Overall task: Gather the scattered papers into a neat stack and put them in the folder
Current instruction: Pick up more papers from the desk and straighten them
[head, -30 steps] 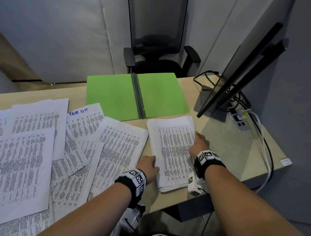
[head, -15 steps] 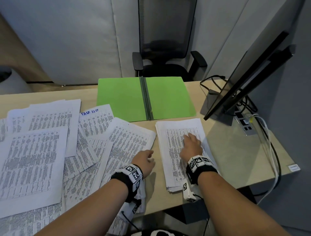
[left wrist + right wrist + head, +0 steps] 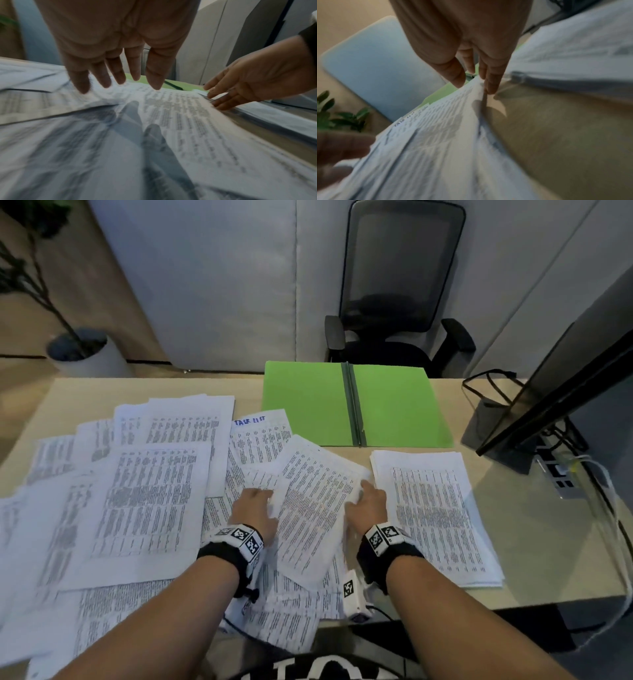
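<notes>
While both hands flank one tilted white printed sheet (image 3: 313, 508) in the middle of the pale wooden desk (image 3: 534, 529), neither closes around it. The left hand (image 3: 255, 513) lies with straight, spread fingers (image 3: 118, 75) at the sheet's left edge. The right hand (image 3: 368, 508) has extended fingers (image 3: 491, 81) touching the sheet's right edge, thumb just above the paper; whether it pinches the edge cannot be told. A squared pile of white printed papers (image 3: 435, 515) lies just right of the right hand. Loose overlapping printed pages (image 3: 147, 501) cover the desk's left half, one headed with blue handwriting. The bright green open folder (image 3: 305, 402) lies flat beyond the sheet, near the desk's far edge, with no papers in it.
</notes>
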Demonstrator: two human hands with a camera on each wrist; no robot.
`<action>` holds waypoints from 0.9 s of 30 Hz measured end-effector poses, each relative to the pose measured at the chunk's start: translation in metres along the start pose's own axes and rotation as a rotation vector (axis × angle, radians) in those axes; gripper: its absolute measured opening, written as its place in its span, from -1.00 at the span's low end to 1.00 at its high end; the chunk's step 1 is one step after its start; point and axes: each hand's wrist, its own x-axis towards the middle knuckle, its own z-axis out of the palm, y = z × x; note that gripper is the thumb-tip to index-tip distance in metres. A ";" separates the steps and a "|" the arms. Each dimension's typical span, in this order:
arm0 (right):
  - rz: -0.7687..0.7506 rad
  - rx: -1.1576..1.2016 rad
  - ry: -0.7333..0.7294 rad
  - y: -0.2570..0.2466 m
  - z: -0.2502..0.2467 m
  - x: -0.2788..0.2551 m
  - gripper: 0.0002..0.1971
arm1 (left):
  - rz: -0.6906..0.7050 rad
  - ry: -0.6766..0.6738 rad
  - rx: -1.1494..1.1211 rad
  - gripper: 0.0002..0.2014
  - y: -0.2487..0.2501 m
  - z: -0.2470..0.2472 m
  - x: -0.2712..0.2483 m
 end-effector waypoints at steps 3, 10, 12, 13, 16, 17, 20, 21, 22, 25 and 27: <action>0.145 0.156 0.067 -0.014 0.020 -0.006 -0.22 | -0.206 -0.089 0.159 -0.05 -0.043 -0.011 0.000; 0.028 0.088 0.115 -0.039 0.041 -0.008 -0.75 | -0.201 -0.214 0.266 0.06 -0.111 -0.002 -0.010; -0.126 0.031 0.276 -0.049 0.039 -0.005 -0.93 | -0.148 -0.209 0.280 -0.04 -0.112 -0.005 -0.015; -0.199 0.033 0.339 -0.055 0.038 -0.005 -0.94 | -0.123 -0.211 0.286 -0.10 -0.108 -0.011 -0.018; -0.506 0.143 0.506 -0.079 0.029 -0.011 -0.95 | -0.065 -0.133 0.183 -0.32 -0.098 -0.031 -0.022; -0.598 0.184 0.512 -0.087 0.028 -0.013 -0.97 | -0.073 -0.083 0.058 -0.33 -0.097 -0.038 -0.022; -0.761 0.304 0.407 -0.114 0.030 -0.025 -0.81 | -0.053 0.077 -0.376 -0.25 -0.097 -0.062 -0.022; -0.816 0.326 0.376 -0.122 0.031 -0.030 -0.78 | -0.032 0.111 -0.449 -0.22 -0.097 -0.071 -0.022; -0.875 0.352 0.344 -0.130 0.032 -0.035 -0.77 | -0.005 0.149 -0.504 -0.21 -0.097 -0.081 -0.024; -0.980 0.422 0.201 -0.147 0.039 -0.051 -0.81 | 0.064 0.303 -0.722 -0.33 -0.100 -0.108 -0.024; -0.970 0.438 0.101 -0.155 0.048 -0.056 -0.82 | 0.072 0.382 -0.840 -0.63 -0.105 -0.123 -0.026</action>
